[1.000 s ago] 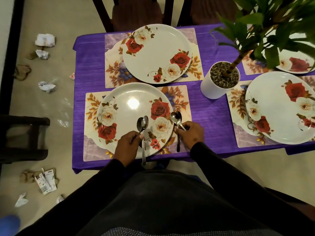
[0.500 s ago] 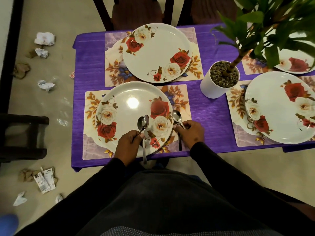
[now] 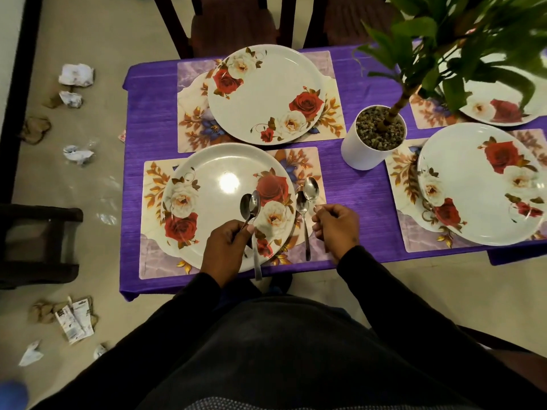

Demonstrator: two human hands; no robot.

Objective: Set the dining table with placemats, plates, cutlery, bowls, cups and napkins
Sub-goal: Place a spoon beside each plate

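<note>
Head view showed four plates (image 3: pixel 266 93) on placemats (image 3: pixel 331 137), my left hand (image 3: pixel 226 251) gripping two spoons (image 3: pixel 251 208), my right hand (image 3: pixel 336 224) pinching another spoon (image 3: pixel 310 188) beside one already laid (image 3: pixel 303 220); bowls, cups, napkins were absent.

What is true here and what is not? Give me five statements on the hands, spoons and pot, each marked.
1. The left hand holds two spoons over the near plate. True.
2. A lone spoon lies on the placemat, right of that plate. True.
3. The right hand is empty. False: it pinches another spoon.
4. The plant pot stands on a plate. False: it stands on the purple tablecloth.
5. Cups stand beside the plates. False: none are in view.
</note>
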